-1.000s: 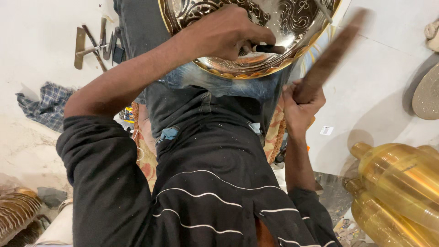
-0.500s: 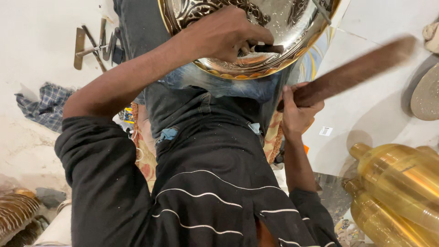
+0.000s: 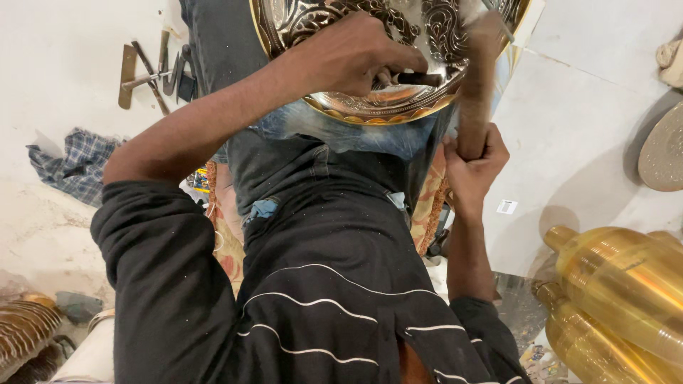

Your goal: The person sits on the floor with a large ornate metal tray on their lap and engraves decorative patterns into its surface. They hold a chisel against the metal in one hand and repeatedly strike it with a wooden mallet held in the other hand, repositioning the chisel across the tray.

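Bare floor (image 3: 590, 107) lies open right of the tray (image 3: 384, 107); passage further right is blocked by brass vessels (image 3: 626, 284) and a disc (image 3: 662, 153); left, scattered tools (image 3: 153, 71) and a cloth (image 3: 67, 163) obstruct.

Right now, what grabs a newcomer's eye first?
The embossed metal tray at top centre, resting on the person's lap, shiny with scrolled ornament. The left hand pins a dark punch against it, while the right hand grips a motion-blurred wooden mallet just beside it. At lower right, golden brass vessels gleam on the pale floor.
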### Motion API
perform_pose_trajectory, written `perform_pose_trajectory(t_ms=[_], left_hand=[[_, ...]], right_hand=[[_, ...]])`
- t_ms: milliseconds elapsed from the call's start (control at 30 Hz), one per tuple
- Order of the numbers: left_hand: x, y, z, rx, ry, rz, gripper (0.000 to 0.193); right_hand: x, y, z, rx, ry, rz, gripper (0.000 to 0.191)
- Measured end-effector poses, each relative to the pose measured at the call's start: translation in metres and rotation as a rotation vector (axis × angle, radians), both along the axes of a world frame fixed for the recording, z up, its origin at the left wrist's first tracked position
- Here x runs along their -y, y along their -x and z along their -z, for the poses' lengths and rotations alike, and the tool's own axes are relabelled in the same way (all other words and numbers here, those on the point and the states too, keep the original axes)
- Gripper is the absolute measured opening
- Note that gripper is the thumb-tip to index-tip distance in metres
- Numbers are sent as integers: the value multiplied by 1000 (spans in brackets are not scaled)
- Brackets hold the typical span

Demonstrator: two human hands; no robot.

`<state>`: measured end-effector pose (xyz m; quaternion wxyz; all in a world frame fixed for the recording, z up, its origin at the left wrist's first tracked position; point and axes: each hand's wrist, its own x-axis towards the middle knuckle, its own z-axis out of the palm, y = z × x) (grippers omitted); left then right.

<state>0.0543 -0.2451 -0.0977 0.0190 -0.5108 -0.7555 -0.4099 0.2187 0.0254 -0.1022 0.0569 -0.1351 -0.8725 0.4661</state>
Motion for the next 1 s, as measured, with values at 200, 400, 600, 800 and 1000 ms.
perform_pose_trajectory(t_ms=[200, 400, 600, 800, 1000], left_hand=[[3, -1, -4, 88, 87, -25, 61], [4, -2, -3, 34, 89, -44, 67], [8, -2, 1, 128, 87, -37, 64], [6, 1, 5, 82, 89, -45, 69], [4, 0, 7, 74, 45, -33, 62]], right_hand=[[-10, 2, 1, 6, -34, 38, 21], [-12, 6, 9, -49, 141, 73, 20], [-1, 2, -2, -118, 196, 91, 20], [-7, 8, 9, -175, 305, 140, 18], [-13, 2, 12, 12, -150, -22, 18]])
